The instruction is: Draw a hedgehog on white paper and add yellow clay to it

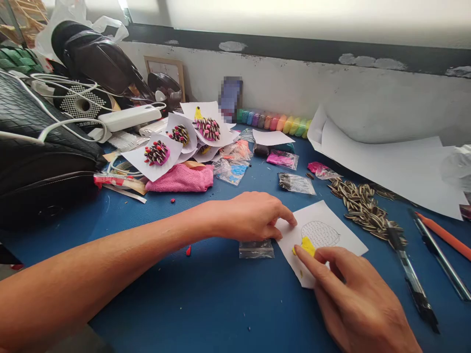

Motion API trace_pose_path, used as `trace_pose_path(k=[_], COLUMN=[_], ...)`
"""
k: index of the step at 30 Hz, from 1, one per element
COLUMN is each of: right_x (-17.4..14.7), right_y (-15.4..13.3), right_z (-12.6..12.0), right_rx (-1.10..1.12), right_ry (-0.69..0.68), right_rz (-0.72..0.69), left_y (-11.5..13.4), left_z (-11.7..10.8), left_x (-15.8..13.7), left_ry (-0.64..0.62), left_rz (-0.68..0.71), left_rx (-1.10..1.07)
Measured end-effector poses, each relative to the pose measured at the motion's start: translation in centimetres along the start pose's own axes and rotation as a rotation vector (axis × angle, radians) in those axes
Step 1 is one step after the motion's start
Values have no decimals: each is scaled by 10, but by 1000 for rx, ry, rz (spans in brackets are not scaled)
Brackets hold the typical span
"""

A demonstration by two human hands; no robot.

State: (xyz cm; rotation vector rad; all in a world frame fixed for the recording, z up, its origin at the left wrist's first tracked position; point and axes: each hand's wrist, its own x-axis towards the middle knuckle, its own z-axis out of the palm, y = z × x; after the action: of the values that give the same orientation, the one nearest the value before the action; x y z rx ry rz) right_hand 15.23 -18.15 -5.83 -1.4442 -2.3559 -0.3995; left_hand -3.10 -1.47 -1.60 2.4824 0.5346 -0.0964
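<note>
A small white sheet of paper lies on the blue table, bearing a pencilled oval filled with scale-like marks. Yellow modelling clay is stuck beside the drawing's lower left side. My right hand has its index finger stretched out onto the clay, the other fingers bent beneath. At the sheet's left edge rests my left hand, thumb and index finger apart with their tips on the paper. Under that hand is a small clear zip bag, partly covered.
Striped sunflower seeds are heaped right of the sheet, near a black pen and an orange pen. Seed-studded clay figures on papers stand behind a pink cloth. A black bag occupies the left.
</note>
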Motion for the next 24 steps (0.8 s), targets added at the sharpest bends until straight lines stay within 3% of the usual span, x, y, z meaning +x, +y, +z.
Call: trace_pose_path(k=[5, 14, 24], right_x=[4, 7, 11], right_y=[-2, -3, -6], right_z=[-1, -1, -1], right_rx=[51, 228, 243], right_ry=[84, -13, -119], right_rz=[15, 155, 176], left_y=[2, 1, 3], left_z=[-1, 0, -1], left_x=[1, 0, 0], left_ry=[-16, -10, -18], left_rz=[-3, 0, -6], left_rx=[3, -12, 2])
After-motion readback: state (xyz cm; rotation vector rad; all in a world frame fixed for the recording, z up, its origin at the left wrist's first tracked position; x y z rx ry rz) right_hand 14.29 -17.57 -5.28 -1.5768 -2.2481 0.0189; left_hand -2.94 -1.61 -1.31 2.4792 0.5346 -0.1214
